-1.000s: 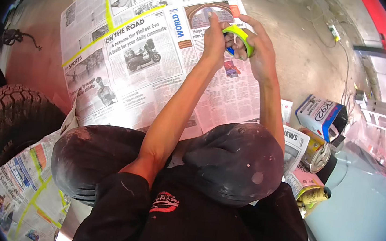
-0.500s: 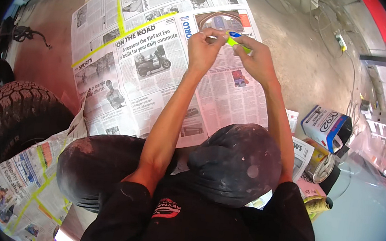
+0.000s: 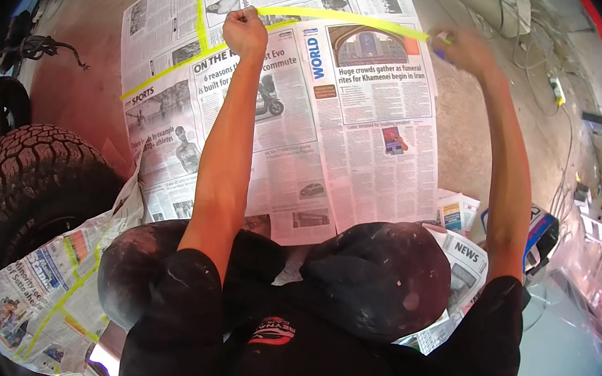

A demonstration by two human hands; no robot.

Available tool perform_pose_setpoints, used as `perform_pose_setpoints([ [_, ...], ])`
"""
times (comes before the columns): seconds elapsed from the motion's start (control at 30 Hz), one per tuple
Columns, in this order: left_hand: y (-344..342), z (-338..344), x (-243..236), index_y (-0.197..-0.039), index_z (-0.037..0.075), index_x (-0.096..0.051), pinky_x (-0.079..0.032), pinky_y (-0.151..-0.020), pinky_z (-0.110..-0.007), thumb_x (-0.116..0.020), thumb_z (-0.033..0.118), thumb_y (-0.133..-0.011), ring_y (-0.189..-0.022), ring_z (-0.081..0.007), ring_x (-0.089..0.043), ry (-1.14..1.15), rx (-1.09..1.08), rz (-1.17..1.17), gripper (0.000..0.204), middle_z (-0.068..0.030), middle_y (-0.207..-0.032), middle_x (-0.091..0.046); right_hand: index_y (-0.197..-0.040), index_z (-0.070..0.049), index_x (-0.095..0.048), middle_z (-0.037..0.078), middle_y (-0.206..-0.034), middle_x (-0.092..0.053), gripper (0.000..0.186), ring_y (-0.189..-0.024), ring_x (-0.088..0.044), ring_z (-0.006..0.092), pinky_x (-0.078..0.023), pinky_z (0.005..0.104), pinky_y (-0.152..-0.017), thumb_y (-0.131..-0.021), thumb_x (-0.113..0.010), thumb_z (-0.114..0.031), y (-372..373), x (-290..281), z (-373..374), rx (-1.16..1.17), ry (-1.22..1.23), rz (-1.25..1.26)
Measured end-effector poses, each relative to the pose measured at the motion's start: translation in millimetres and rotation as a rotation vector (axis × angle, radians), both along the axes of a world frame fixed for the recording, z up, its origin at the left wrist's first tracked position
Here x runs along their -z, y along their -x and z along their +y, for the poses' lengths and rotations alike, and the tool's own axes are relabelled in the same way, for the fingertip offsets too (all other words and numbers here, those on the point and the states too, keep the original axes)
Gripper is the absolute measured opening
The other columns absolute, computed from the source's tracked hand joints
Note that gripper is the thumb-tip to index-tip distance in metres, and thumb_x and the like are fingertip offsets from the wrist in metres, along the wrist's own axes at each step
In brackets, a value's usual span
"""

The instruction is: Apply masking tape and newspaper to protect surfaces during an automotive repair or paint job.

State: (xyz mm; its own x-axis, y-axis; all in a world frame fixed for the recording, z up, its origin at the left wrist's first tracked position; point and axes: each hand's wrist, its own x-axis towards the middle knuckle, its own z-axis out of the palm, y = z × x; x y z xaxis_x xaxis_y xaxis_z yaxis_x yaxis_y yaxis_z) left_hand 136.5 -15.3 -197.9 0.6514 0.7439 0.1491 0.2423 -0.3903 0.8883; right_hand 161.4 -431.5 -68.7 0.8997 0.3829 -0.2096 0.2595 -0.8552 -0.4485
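A strip of yellow masking tape is stretched taut between my hands, across the upper part of the joined newspaper sheets. Its free end is pinched in the closed fingers of my left hand. On the right, my right hand is closed round the tape roll; only a little of its blue and yellow shows, and the fingers are slightly blurred. Whether the strip touches the paper, I cannot tell. Bands of the same yellow tape lie along the seams between sheets at the left.
A large tyre stands at my left, beside another taped newspaper piece. Near my right knee lie loose newspapers and a blue-and-white container, partly hidden by my arm. Cables run over the concrete floor at the far right.
My hands, close together before, have moved far apart, the left leftward and the right rightward. A length of tape has come off the roll between them.
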Motion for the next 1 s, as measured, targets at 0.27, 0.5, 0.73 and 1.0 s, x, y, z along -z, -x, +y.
perform_pose_setpoints([
  [0.27, -11.0, -19.7, 42.0, -0.079, 0.013, -0.078, -0.028, -0.116, -0.056, -0.086, 0.043, -0.077, -0.118, -0.0309, -0.054, -0.291, 0.088, 0.22, 0.031, -0.0094, -0.109, -0.063, -0.125, -0.006, -0.069, 0.012, -0.093, -0.074, 0.045, -0.078, -0.07, 0.032, -0.054, 0.0441, -0.074, -0.093, -0.064, -0.037, -129.7, 108.0, -30.9, -0.096, 0.271, -0.669],
  [0.5, -10.6, -40.0, 76.2, -0.079, 0.014, -0.079, -0.028, -0.116, -0.054, -0.087, 0.043, -0.076, -0.123, -0.0301, -0.049, -0.411, 0.139, 0.189, 0.031, -0.0091, -0.118, -0.059, -0.098, -0.003, -0.079, 0.024, -0.116, -0.071, 0.039, -0.107, -0.068, 0.042, -0.055, 0.0494, -0.089, -0.084, -0.067, -0.037, -134.7, 91.7, -9.5, 0.004, 0.474, -0.236],
  [0.73, -9.9, -47.3, 84.6, -0.082, 0.008, -0.079, -0.036, -0.109, -0.046, -0.088, 0.034, -0.077, -0.121, -0.0323, -0.047, -0.398, 0.133, 0.165, 0.027, -0.0119, -0.121, -0.057, -0.102, -0.002, -0.079, 0.024, -0.114, -0.072, 0.043, -0.107, -0.069, 0.0401, -0.056, 0.0493, -0.092, -0.081, -0.068, -0.038, -139.1, 112.5, 2.6, 0.14, 0.569, -0.173],
  [1.0, -7.4, -48.8, 92.3, -0.079, 0.006, -0.076, -0.035, -0.109, -0.047, -0.087, 0.031, -0.078, -0.123, -0.0319, -0.045, -0.416, 0.121, 0.129, 0.027, -0.0114, -0.124, -0.054, -0.103, -0.004, -0.079, 0.022, -0.111, -0.074, 0.043, -0.104, -0.072, 0.0355, -0.058, 0.0478, -0.088, -0.079, -0.071, -0.039, -144.3, 131.3, 16.2, 0.199, 0.525, -0.142],
])
